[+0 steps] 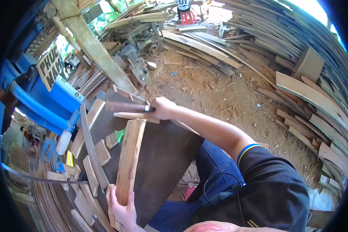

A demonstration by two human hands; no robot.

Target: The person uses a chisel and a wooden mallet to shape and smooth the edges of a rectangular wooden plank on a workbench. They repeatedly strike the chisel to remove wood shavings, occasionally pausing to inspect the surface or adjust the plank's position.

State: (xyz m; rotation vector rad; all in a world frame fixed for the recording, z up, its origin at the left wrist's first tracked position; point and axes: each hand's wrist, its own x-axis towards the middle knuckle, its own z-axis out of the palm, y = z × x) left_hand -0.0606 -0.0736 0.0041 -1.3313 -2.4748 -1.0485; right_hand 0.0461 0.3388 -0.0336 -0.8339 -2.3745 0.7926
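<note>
My left hand (123, 207) is closed around the near end of a pale wooden board (130, 162). The board stands tilted over a dark, flat work table (162, 166), its far end pointing away from me. My right hand (163, 108) reaches across the far side of the table. It grips a tool (125, 107) with a long, flat, rust-brown part that points left and looks blurred; its exact kind is unclear. Just below the tool lies a thin pointed piece of wood (137, 116). The right-hand fingers partly hide the tool's grip.
Blue machinery (46, 102) stands at the left. Wood offcuts (91, 176) and a long grey strip (89, 143) lie along the table's left side. Stacked planks (282, 34) line the right. Wood chips cover the dirt floor (205, 96). A person stands near a red stool (188, 17) far back.
</note>
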